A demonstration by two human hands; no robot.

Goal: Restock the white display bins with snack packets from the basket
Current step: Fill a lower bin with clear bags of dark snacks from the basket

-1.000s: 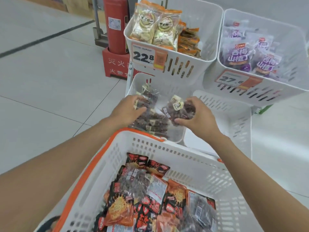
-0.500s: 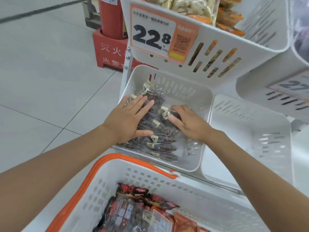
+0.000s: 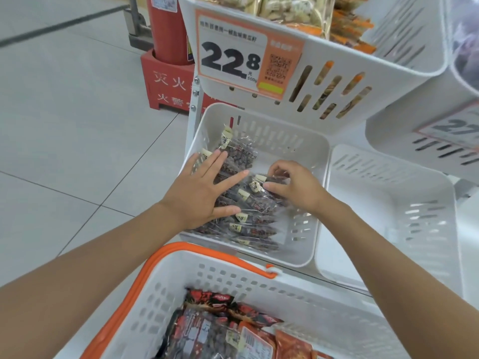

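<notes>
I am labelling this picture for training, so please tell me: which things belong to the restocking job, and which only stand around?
Job: left hand, pressing flat on the clear snack packets; right hand, pinching one; lower white bin holding them; orange-handled basket; red packets inside it.
Lying about: fire extinguisher; its red stand; 22.8 price tag.

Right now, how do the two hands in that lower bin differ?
The left hand lies flat, fingers spread, pressing the clear packets; the right hand has curled fingers pinching the top packet. The left sits nearer the bin's left wall, the right nearer its middle. Both are inside the same white bin.
</notes>
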